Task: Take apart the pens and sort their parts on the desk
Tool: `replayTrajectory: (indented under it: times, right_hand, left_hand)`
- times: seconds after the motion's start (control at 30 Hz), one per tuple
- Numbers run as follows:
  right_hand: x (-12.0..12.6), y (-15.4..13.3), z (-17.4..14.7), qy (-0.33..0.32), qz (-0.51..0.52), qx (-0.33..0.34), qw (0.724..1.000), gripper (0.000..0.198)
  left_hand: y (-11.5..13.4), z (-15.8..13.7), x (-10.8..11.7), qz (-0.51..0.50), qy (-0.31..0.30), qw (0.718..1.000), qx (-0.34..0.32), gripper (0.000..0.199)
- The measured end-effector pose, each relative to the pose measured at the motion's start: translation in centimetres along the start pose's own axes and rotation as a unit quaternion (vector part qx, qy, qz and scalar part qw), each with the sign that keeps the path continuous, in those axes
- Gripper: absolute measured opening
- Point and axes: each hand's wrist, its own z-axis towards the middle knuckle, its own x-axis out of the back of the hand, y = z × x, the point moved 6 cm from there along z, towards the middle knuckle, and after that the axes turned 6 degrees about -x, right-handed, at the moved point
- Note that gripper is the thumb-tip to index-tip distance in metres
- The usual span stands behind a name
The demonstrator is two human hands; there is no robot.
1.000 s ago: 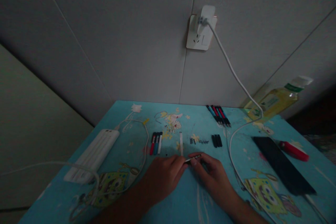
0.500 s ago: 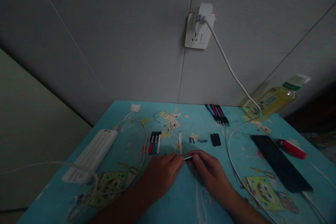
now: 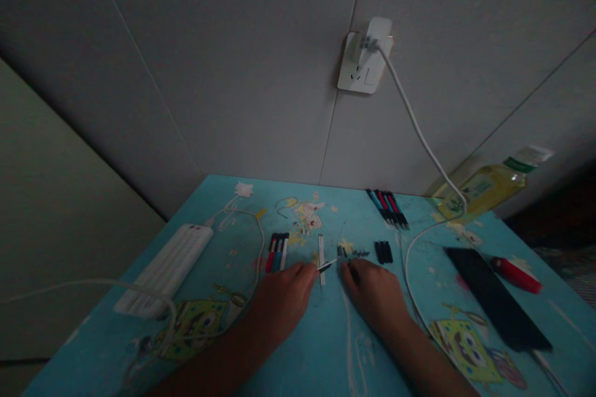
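Turquoise plastic, printed with cartoon figures, covered the table on which both hands rested in dim light. The left hand lay knuckles up, its fingers curled and pinched on a thin pen refill that stuck out past the fingertips, tilted up toward the right hand. The right hand lay just beside it, a small gap between the two, fingers bent down to the table; whether it held anything could not be told. Just beyond the left fingertips a white tube lay on the table, pointing away from the person. Ahead of the right fingertips sat a short row of small dark parts, and just past those, further to the right, a few black caps lay side by side. Ahead of the left hand and slightly to its outer side lay three pen barrels, red, blue and white, close together. Well beyond the right hand, near the far edge, a bundle of assembled pens lay in a tight group. Out past the left hand sat a white power strip with its cord looping round. To the outer side of the right hand a white cable curved across the table, and further off lay a black phone, a red-handled tool and a yellow bottle on its side.
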Motion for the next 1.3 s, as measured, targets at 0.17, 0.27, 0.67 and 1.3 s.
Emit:
replayTrajectory:
  times: [0.17,0.27,0.67,1.3]
  right_hand:
    - [-0.2,-0.5,0.7,0.018,-0.047,0.001,0.999,0.035]
    - [-0.1,-0.4,0.6,0.028,-0.049,0.001,0.998,0.032]
    - [-0.3,0.1,-0.5,0.024,-0.061,-0.015,0.998,0.023]
    - [0.9,-1.6,-1.6,-0.009,0.291,0.019,0.956,0.033]
  left_hand:
    - [0.2,-0.1,0.1,0.006,-0.004,1.000,0.001,0.025]
    - [0.4,-0.1,0.1,0.009,-0.010,1.000,0.001,0.025]
    - [0.4,-0.1,0.4,0.005,-0.003,1.000,-0.003,0.026]
    - [0.1,-0.1,0.5,-0.103,0.025,0.994,0.013,0.026]
